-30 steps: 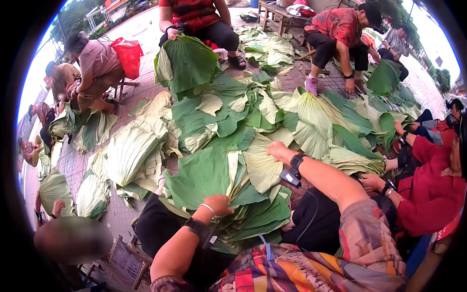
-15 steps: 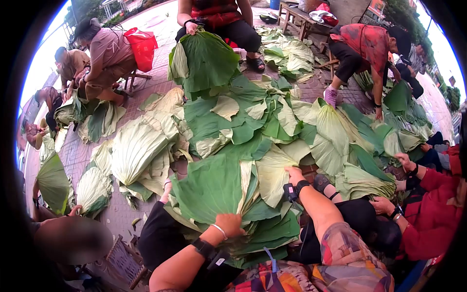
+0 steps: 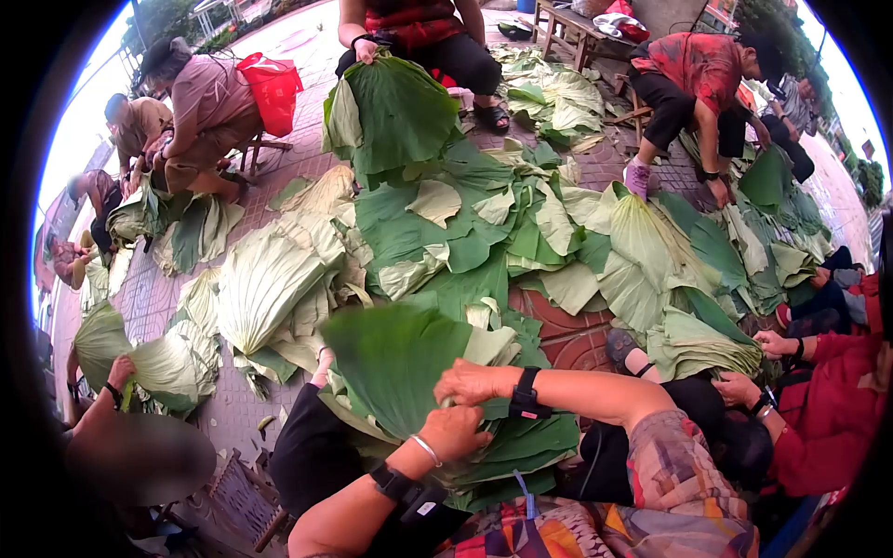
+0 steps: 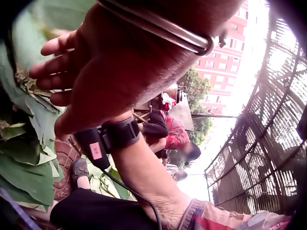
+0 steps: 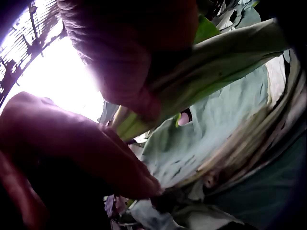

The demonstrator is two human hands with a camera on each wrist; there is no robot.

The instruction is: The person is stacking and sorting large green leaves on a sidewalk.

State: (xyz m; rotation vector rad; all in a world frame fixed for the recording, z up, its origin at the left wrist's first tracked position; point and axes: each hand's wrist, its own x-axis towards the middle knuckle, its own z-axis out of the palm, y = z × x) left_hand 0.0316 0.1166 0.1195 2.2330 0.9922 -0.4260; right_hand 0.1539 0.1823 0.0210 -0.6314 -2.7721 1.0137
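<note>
At the lap, my left hand (image 3: 453, 434) pinches the base of a large green lotus leaf (image 3: 395, 358), whose far part is blurred. Just above it my right hand (image 3: 473, 382) grips a pale lotus leaf (image 3: 491, 346) near its base, the two hands almost meeting. In the right wrist view that leaf shows as a folded strip (image 5: 216, 62) under the right fingers, with the left hand (image 5: 72, 139) close below at the leaf bases. More layered green leaves (image 3: 521, 451) lie beneath both hands. The left wrist view shows the bracelet (image 4: 168, 31) on the left wrist.
Spread green leaves (image 3: 400, 223) and a pale leaf heap (image 3: 270, 288) cover the paving ahead. A neat leaf stack (image 3: 702, 346) lies at right. Several people sit around; one opposite holds up leaves (image 3: 395, 116). A woven chair (image 3: 237, 498) stands at lower left.
My right hand has come from the right back to the left hand, bringing the pale leaf and uncovering red paving. The green leaf in the left hand has shifted and its far edge has lifted.
</note>
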